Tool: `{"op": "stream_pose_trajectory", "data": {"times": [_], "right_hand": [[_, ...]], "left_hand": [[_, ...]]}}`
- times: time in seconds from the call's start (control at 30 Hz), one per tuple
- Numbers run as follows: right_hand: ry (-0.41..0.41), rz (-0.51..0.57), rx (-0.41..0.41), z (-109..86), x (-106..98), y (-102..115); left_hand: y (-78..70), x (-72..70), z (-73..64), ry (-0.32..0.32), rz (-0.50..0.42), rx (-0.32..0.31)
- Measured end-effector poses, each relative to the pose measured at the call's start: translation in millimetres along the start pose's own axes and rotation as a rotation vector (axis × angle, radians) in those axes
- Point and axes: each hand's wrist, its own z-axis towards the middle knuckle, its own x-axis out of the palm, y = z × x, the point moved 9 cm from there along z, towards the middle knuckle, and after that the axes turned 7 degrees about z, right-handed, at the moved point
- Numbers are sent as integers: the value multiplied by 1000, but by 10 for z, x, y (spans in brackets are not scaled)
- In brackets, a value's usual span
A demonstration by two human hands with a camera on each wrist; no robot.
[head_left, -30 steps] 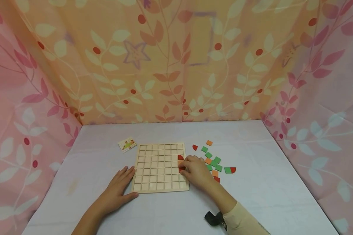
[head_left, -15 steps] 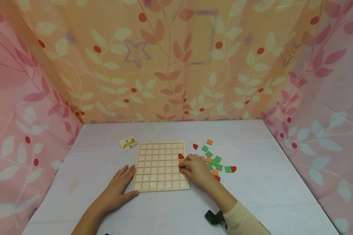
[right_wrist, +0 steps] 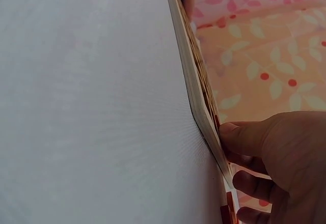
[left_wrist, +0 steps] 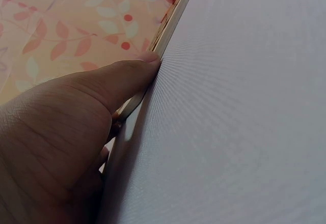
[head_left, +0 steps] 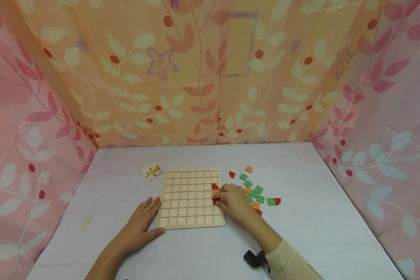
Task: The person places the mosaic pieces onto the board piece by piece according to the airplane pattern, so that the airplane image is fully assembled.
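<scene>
Lower centre of frame, we note the grid board (head_left: 185, 194); left hand (head_left: 140, 224), fingers outstretched, touches its left edge, likely bracing it. Right hand (head_left: 237, 203) pinches a red piece (head_left: 215, 202) along the right edge, seemingly for alignment.

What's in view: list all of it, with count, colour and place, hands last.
Grid board: 1, pale wood, on the table
Red pieces: at least 5, red, two in the board's right column, others loose to its right
Orange pieces: at least 4, orange, one in that column, others loose
Green pieces: at least 7, green, loose right of the board
Picture card: 1, multicoloured, beyond the board's far left corner
Black object: 1, black, beside the right cuff, unclear what
Table: 1, white, beneath
Floral fabric: orange behind, pink at both sides
Sleeve: 1, beige, right arm
Left hand: 1, bare, at the board's left edge
Right hand: 1, bare, fingertips on a red piece
</scene>
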Motion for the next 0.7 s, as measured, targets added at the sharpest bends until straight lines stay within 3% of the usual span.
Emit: {"op": "stream_pose_trajectory", "data": {"times": [0.7], "right_hand": [[6, 47, 3, 18, 7, -46]], "left_hand": [[23, 17, 4, 8, -6, -6]]}}
